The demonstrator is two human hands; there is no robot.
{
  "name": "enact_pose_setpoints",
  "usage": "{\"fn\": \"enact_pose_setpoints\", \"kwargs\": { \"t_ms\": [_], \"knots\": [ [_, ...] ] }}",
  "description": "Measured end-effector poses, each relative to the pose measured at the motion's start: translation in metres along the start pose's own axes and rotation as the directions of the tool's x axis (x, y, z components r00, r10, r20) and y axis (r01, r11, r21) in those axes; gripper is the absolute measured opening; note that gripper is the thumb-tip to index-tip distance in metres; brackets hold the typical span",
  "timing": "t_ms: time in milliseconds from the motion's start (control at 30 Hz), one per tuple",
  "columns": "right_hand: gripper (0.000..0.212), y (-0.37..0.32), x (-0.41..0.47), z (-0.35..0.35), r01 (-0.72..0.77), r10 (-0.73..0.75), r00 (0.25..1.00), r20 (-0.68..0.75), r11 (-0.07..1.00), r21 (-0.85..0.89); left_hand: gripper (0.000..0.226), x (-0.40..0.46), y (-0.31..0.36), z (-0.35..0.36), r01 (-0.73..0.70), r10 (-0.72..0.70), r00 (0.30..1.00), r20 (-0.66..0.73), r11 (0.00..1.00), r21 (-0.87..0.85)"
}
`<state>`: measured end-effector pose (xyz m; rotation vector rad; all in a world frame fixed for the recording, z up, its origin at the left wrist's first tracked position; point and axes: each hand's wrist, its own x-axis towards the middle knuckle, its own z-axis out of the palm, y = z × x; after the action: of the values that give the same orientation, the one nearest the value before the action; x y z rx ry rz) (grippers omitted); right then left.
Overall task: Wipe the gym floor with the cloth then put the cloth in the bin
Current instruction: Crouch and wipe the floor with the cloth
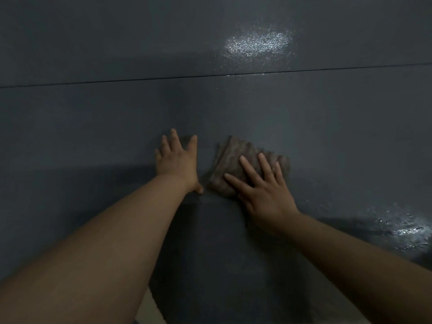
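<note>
A folded brownish cloth (233,160) lies flat on the dark grey gym floor (93,118). My right hand (261,185) rests palm down on the cloth's near right part, fingers spread, pressing it to the floor. My left hand (176,160) is flat on the bare floor just left of the cloth, fingers apart, holding nothing. No bin is in view.
A thin seam (210,76) crosses the floor from left to right beyond the hands. Shiny patches of reflected light show on the floor at the top right (257,43) and the right edge (402,228). My own shadow darkens the floor between my arms.
</note>
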<state>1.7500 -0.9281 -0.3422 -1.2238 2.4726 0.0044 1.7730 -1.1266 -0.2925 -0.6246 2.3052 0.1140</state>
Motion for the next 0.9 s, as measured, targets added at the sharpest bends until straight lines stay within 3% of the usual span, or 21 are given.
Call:
{"fn": "enact_pose_setpoints", "kwargs": {
  "t_ms": [67, 133, 267, 367, 467, 567, 633, 700, 800, 900],
  "knots": [
    [0.054, 0.020, 0.019, -0.008, -0.047, 0.047, 0.999, -0.003, 0.999, 0.017, 0.129, 0.001, -0.005, -0.001, 0.002, -0.002, 1.000, 0.020, 1.000, -0.024],
    [0.051, 0.042, 0.042, -0.019, -0.229, 0.229, 0.973, 0.000, 0.972, 0.055, 0.128, 0.003, -0.008, 0.000, -0.008, 0.011, 0.999, 0.030, 0.997, -0.073],
    [0.051, 0.074, 0.091, -0.045, -0.541, 0.560, 0.828, -0.036, 0.814, 0.211, 0.129, 0.007, -0.008, 0.003, -0.026, 0.028, 0.999, 0.015, 0.992, -0.122],
    [0.051, 0.074, 0.125, -0.062, -0.640, 0.659, 0.751, 0.035, 0.714, 0.286, 0.130, 0.008, -0.008, 0.004, -0.037, 0.039, 0.999, 0.014, 0.993, -0.110],
    [0.051, 0.051, 0.153, -0.070, -0.563, 0.578, 0.815, 0.027, 0.782, 0.267, 0.129, 0.010, -0.008, 0.005, -0.044, 0.046, 0.999, 0.016, 0.992, -0.117],
    [0.053, 0.007, 0.163, -0.067, -0.321, 0.324, 0.946, 0.002, 0.935, 0.149, 0.129, 0.013, -0.009, 0.004, -0.054, 0.056, 0.998, 0.015, 0.991, -0.121],
    [0.053, -0.022, 0.154, -0.058, -0.176, 0.178, 0.984, -0.008, 0.980, 0.095, 0.128, 0.014, -0.011, 0.003, -0.060, 0.063, 0.998, 0.018, 0.990, -0.130],
    [0.051, -0.038, 0.136, -0.048, -0.122, 0.121, 0.993, 0.007, 0.989, 0.086, 0.125, 0.013, -0.013, 0.003, -0.067, 0.070, 0.997, 0.011, 0.984, -0.165],
    [0.050, -0.036, 0.097, -0.033, -0.194, 0.193, 0.981, 0.024, 0.971, 0.142, 0.116, 0.005, -0.017, 0.007, -0.082, 0.080, 0.997, -0.018, 0.976, -0.201],
    [0.050, -0.030, 0.044, -0.019, -0.434, 0.434, 0.900, 0.047, 0.877, 0.206, 0.096, -0.014, -0.018, 0.015, -0.122, 0.110, 0.992, -0.063, 0.965, -0.232]
  ]
}}
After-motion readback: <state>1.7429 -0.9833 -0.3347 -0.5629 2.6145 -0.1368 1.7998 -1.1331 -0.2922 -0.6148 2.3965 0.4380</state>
